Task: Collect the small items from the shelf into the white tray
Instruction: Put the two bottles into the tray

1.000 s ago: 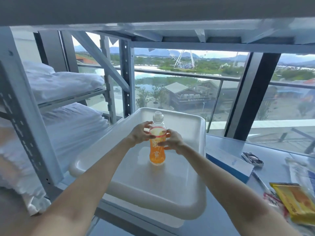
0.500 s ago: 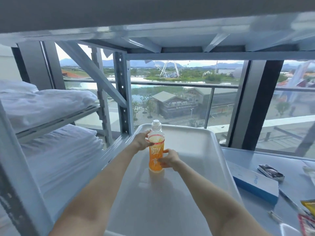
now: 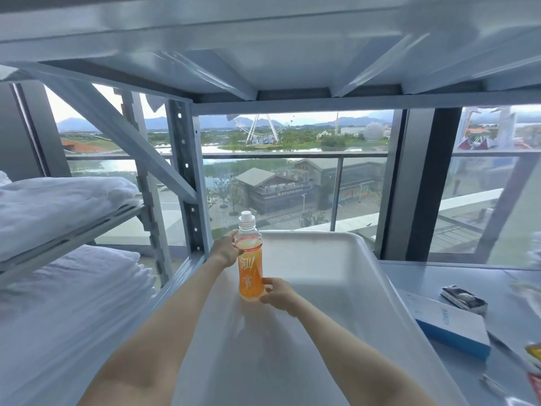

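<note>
— Why do you have both hands on it?
— In your white tray the orange drink bottle stands upright near the far left corner. Your left hand curls round its shoulder and your right hand pinches the base, likely steadying it.
— And around you?
— The shelf faces a window. A blue box and a dark packet wait beside the tray's right edge.

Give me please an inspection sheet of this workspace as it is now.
Surface: grey metal shelf, white tray on it.
Job's things: orange bottle upright inside tray; blue box, dark packet, yellow packet on shelf, right of tray.
Clutter: nothing seen.
Grips: left hand holds bottle's upper part; right hand holds its lower part.
Cables: nothing seen.
Surroundings: folded white linen on left shelves; window behind.
</note>
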The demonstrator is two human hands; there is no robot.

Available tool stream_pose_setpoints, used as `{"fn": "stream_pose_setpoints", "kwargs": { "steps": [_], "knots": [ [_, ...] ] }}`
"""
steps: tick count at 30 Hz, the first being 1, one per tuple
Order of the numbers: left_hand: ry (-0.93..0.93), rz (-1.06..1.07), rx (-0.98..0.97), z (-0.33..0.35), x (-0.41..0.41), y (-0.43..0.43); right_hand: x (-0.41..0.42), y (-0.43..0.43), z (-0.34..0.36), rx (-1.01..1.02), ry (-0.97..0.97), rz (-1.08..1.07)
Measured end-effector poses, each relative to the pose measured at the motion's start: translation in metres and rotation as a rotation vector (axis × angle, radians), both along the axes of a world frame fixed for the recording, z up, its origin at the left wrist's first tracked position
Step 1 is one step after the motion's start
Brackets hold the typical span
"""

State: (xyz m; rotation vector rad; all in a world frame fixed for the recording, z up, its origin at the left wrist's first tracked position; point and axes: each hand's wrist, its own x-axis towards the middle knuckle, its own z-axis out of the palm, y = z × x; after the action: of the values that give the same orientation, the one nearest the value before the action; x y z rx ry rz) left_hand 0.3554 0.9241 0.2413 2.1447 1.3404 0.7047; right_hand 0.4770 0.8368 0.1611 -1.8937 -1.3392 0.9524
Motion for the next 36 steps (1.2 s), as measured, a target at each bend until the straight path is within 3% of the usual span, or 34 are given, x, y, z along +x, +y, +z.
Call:
{"fn": "stream_pose_setpoints", "kwargs": {
  "steps": [5, 9, 14, 19, 30, 36],
  "knots": [
    [-0.09, 0.085, 0.108, 0.005, -0.003, -0.009, 0.025, -0.019, 0.024, 0.03, -0.48, 0.175],
    [-0.233, 0.156, 0.34, 0.015, -0.01, -0.04, 0.059, -0.057, 0.068, 0.106, -0.65, 0.169],
    [-0.033, -0.113, 0.362, 0.029, 0.011, -0.094, 0.107, -0.137, 0.109, 0.178, -0.698, -0.024],
    [0.111, -0.307, 0.356, 0.027, 0.07, -0.168, 0.156, -0.251, 0.105, 0.193, -0.705, -0.247],
    [0.111, -0.766, 0.366, -0.012, 0.228, -0.404, 0.24, -0.566, 0.04, -0.133, -0.639, -0.642],
    [0.216, -0.934, 0.365, -0.042, 0.29, -0.494, 0.267, -0.663, 0.029, -0.163, -0.625, -0.78]
  ]
}}
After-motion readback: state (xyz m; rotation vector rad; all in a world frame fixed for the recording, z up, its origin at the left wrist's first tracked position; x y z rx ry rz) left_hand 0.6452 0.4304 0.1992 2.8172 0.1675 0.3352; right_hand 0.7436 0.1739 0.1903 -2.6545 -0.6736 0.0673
